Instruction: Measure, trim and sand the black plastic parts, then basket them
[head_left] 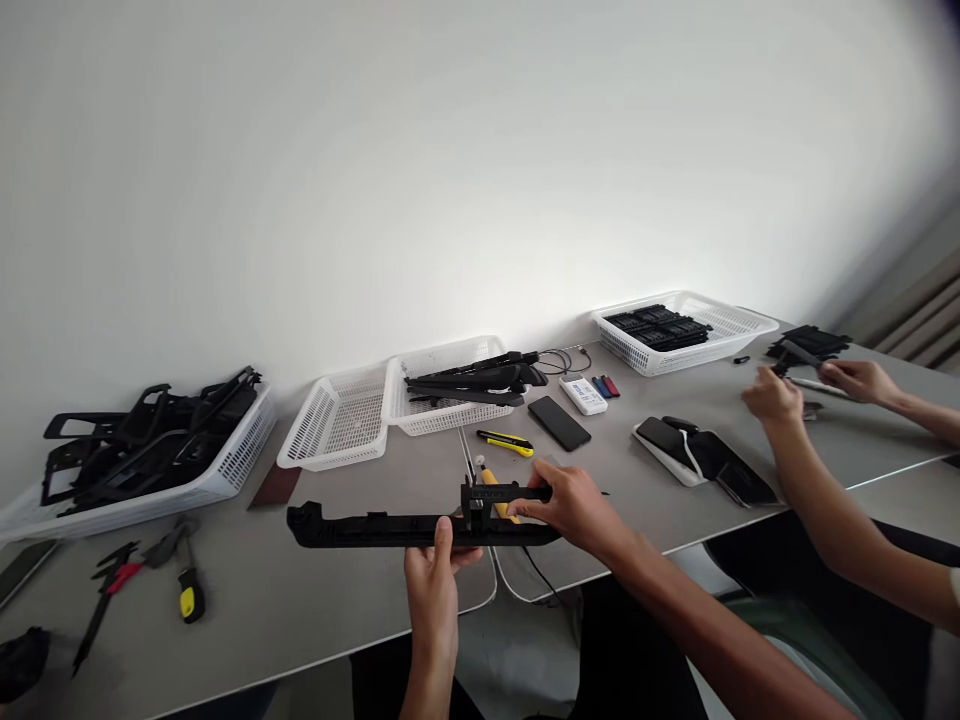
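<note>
My left hand (437, 575) grips a long black plastic trim piece (352, 530) from below, its thumb on the near side. The piece lies level above the table edge, its hooked end pointing left. In my right hand (574, 505) is a black caliper (495, 492), its jaws set on the trim piece just right of my left thumb. Whether the jaws touch both sides of the piece I cannot tell. Behind the caliper lies a tool with a yellow handle (496, 490), partly hidden by my hand and the caliper.
White baskets (334, 460) line the wall; the left basket (232, 465) and middle basket (420, 425) hold black plastic parts. A yellow utility knife (506, 443), a phone (559, 423), a screwdriver (190, 590) and another caliper (105, 600) lie about. At right, a co-worker's hands (776, 395) handle black parts.
</note>
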